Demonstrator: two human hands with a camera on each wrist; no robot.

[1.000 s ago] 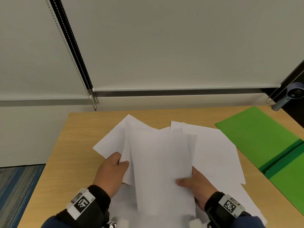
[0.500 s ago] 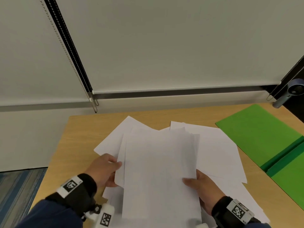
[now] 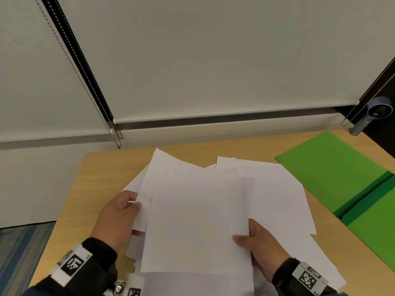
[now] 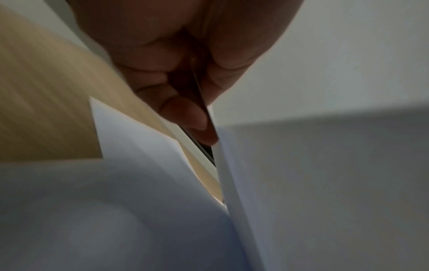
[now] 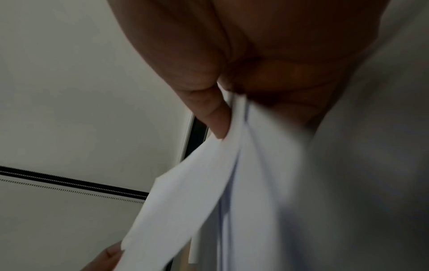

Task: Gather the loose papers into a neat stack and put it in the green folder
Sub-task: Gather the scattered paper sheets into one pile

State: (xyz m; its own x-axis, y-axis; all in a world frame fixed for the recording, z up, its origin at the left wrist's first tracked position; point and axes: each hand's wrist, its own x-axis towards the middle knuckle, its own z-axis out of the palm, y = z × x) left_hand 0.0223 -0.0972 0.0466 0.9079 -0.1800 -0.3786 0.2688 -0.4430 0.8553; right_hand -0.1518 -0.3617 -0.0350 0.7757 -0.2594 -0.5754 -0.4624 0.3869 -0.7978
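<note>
Both hands pinch the papers (image 3: 196,221), long axis pointing away: left grip (image 3: 119,218) left edge, right grip (image 3: 256,244) right edge.

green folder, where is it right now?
Head view, far right: the green folder lies open on the table, right of the loose papers, nothing in it.

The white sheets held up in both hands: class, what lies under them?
Under the held white sheets, gripped by the left hand and right hand, more loose white papers lie on the light wooden table. Whatever sits directly beneath stays covered.
</note>
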